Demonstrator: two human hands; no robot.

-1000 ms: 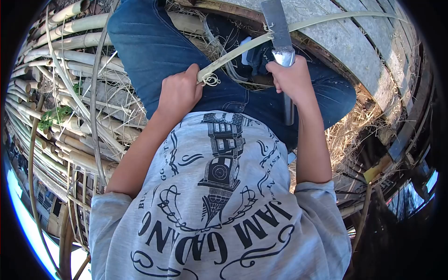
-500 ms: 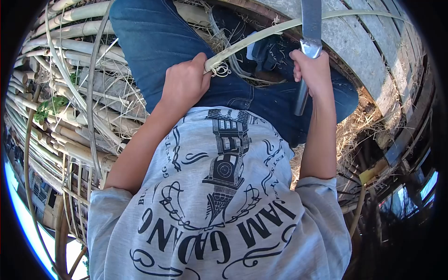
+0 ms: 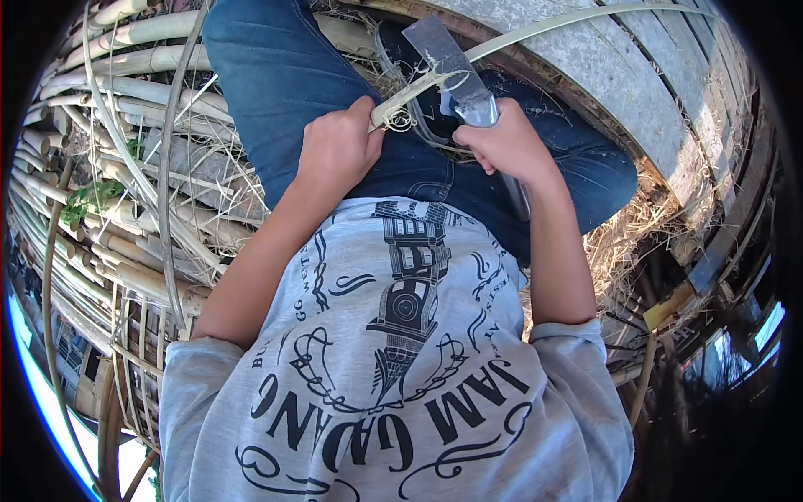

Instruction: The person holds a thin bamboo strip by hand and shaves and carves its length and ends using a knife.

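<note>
My left hand [image 3: 339,149] is closed around the near end of a long, pale bamboo strip [image 3: 548,27], which arcs away to the upper right. Thin curled shavings hang from the strip just beyond my fingers. In my right hand [image 3: 508,144] is a knife with a broad, square-ended blade [image 3: 443,54] and a metal handle. The blade lies across the strip, a short way from my left hand, with a curl of shaving at its edge. Part of the handle is hidden behind my right hand and wrist.
Bamboo poles [image 3: 142,58] and loose strips lie in a heap on the left. Grey boards [image 3: 644,75] extend at the upper right, with straw-like shavings [image 3: 623,243] below them. My legs in jeans [image 3: 268,67] are folded under the work.
The knife has swung left and tilted, and its blade has come across the bamboo strip nearer my left hand. A fresh shaving curls at the blade. My left hand has barely moved.
</note>
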